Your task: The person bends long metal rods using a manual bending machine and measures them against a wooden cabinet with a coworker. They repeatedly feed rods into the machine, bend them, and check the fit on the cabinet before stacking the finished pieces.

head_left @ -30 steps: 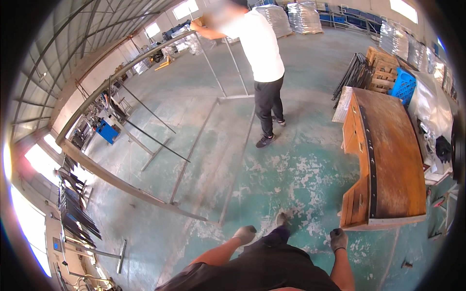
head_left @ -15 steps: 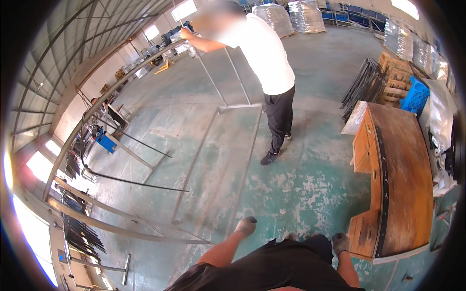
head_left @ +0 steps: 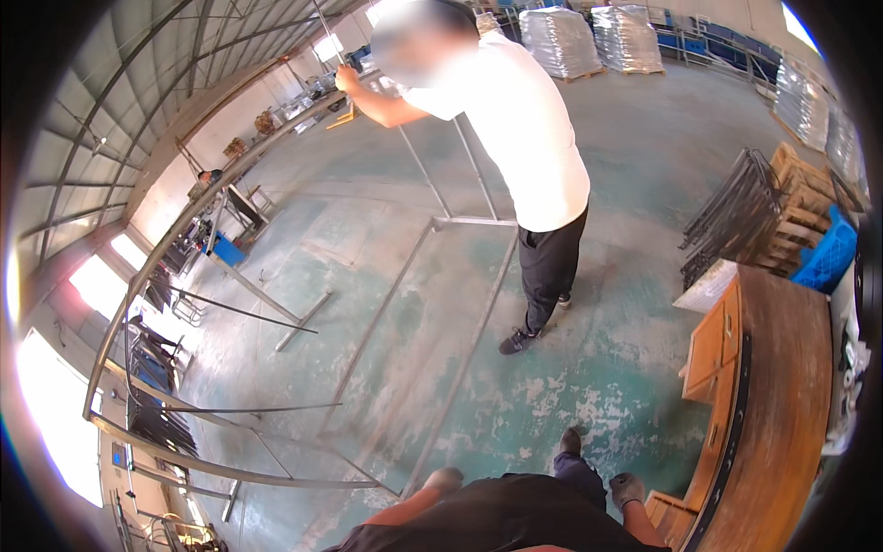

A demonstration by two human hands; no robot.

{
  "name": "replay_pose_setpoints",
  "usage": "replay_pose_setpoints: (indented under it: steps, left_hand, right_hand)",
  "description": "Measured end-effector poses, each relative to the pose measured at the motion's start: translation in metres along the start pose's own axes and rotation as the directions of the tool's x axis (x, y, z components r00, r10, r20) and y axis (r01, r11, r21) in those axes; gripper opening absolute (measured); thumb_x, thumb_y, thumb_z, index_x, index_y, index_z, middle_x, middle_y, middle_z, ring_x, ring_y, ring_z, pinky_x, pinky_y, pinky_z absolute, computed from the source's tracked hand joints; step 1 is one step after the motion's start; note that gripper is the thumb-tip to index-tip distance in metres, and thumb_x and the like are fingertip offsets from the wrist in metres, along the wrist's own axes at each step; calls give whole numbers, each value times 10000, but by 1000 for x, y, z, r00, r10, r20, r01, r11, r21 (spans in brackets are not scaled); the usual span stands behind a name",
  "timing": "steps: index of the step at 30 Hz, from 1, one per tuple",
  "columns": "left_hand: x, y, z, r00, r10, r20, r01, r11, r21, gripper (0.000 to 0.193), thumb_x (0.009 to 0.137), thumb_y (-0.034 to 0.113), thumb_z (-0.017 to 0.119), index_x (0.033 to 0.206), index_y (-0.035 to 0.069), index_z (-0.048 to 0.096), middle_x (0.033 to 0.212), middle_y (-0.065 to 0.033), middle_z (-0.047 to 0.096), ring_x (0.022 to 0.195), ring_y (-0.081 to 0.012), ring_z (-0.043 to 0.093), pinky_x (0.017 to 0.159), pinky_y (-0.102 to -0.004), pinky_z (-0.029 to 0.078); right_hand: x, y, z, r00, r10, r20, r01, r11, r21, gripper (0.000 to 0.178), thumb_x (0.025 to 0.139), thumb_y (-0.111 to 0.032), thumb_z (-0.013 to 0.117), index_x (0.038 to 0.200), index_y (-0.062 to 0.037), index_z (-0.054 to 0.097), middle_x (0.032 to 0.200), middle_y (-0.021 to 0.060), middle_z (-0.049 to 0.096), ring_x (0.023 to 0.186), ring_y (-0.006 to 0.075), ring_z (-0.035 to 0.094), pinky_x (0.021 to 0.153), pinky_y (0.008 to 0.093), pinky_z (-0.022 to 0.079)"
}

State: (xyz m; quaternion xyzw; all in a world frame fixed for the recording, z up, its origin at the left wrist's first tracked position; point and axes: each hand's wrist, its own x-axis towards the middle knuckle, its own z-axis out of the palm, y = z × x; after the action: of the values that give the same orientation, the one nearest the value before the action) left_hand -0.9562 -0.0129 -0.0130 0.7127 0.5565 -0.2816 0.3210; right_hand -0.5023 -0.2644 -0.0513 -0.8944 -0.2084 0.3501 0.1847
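Note:
My left hand (head_left: pixel 445 480), in a light grey glove, hangs beside the near end of a large metal tube frame; its fingers are hidden. My right hand (head_left: pixel 627 490), also gloved, is low beside my leg, near the wooden desk, its fingers curled with nothing visible in them. The frame's curved tube (head_left: pixel 184 462) sweeps along the left, and its straight rails and crossbar (head_left: pixel 474 221) stretch ahead of me. Across from me a person in a white shirt (head_left: pixel 529 138) raises a hand (head_left: pixel 346 78) at a thin upright rod by the frame's far end.
On the right stands a worn wooden desk (head_left: pixel 782 396) with drawers. Behind it are a blue plastic crate (head_left: pixel 825 253), wooden pallets (head_left: pixel 796 198) and stacked black metal frames (head_left: pixel 731 212). Wrapped pallet loads (head_left: pixel 556 41) line the back. Thin dark rods (head_left: pixel 258 408) jut across the left side.
The view has shifted, and the desk and the person appear lower. My left hand has dropped toward my body. One of my feet now shows ahead of me.

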Motion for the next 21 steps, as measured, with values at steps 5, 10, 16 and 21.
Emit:
replay_pose_setpoints:
  steps: [5,10,16,21]
  left_hand:
    - [8,82,-86,986,-81,-147,39,962,-270,370,951,224,571,1245,93,754,1368,-161,704,1287,-341,655,1087,-413,518]
    - [39,126,-129,958,39,-286,-139,930,-339,376,972,262,547,1233,84,750,1335,-169,715,1255,-359,665,1074,-422,524]
    - [33,157,-133,982,-78,-174,14,940,-340,391,956,274,561,1239,85,753,1329,-160,719,1245,-360,666,1078,-421,521]
    - [43,117,-100,987,-154,-51,133,948,-290,447,924,287,618,1317,111,738,1371,-159,706,1315,-342,639,1111,-418,497]
  right_hand:
    - [101,-47,-43,992,-109,61,113,991,-77,305,876,-332,769,1050,-83,798,1021,198,779,1017,375,752,893,438,576]
    - [187,-94,-69,967,-243,79,250,964,-87,277,911,-335,742,1039,-92,779,1016,191,772,1001,406,733,877,480,573]
    - [206,-152,-87,949,-311,56,314,948,-50,257,923,-313,714,1017,-81,773,1021,204,765,1007,409,729,875,490,574]
    - [206,-141,-72,944,-301,138,309,950,-43,266,899,-329,731,1009,-93,789,1010,188,773,1000,404,734,884,489,577]
